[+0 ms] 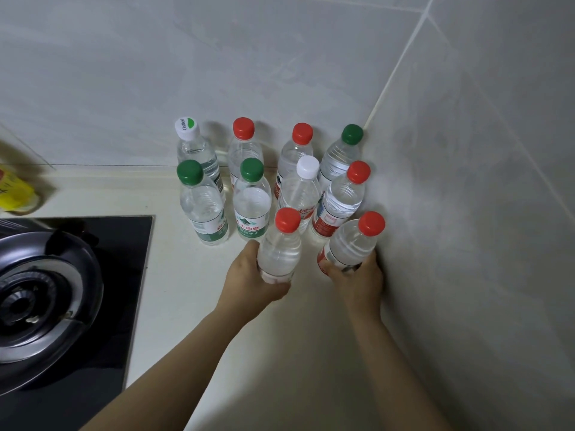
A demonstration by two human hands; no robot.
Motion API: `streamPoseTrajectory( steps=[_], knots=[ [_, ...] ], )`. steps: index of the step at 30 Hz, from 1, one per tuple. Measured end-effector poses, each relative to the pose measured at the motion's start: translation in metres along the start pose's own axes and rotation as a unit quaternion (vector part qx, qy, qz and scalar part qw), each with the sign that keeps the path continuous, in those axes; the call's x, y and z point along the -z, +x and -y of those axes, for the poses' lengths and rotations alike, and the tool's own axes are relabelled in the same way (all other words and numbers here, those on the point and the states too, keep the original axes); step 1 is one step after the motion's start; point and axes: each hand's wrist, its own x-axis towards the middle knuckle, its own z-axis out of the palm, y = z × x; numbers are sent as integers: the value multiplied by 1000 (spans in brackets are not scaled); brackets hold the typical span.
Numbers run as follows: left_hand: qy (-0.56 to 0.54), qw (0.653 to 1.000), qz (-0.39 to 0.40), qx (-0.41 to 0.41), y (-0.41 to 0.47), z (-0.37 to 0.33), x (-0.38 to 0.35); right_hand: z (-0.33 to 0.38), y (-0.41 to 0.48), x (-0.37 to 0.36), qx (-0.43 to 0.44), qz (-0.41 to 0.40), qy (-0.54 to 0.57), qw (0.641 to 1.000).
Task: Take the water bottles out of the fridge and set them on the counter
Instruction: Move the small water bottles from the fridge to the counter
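Both hands are full, just below the middle of the frame. The left hand [249, 275] has its fingers curled round the low part of the left bottle [280, 244], which has a red cap. The right hand [357, 278] grips the low part of the right bottle [351, 244], also with a red cap, just beside the side wall [466, 213]. I think the hands hold the bottles down low so they stay straight up and can be put down gently. I cannot tell if the bottoms touch the counter [174, 275] yet, because the hands hide them. Behind these two, in the middle of the frame, the standing bottles [251, 206] make two neat rows of four, close together and tucked into the corner. They have red, green and white caps. I guess they are packed tight like that to save room, so the two in my hands look like the start of a third row in front. Every bottle is clear, has its cap on, and looks full of water or close to it. The fridge is not in the picture. At the lower left is the stove [93, 275], well apart from the bottles, and a yellow thing [15, 191] sits at the left edge.
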Motion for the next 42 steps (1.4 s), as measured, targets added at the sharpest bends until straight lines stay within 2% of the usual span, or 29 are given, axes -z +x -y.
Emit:
streamPoseTrajectory(
  steps=[8,16,25,30,42],
  knots=[
    [-45,998,-45,-13,21,-16,-21,-3,1,0,10,4,1,1000],
    [-59,996,-42,-51,19,-13,-33,-4,0,1,8,9,20,1000],
    [68,998,10,-15,36,-16,-31,-3,0,0,-1,13,17,1000],
    [47,999,4,8,37,-20,-37,-1,1,2,-1,17,8,1000],
    [64,998,11,6,40,-25,-41,0,-1,1,12,8,-9,1000]
  ],
)
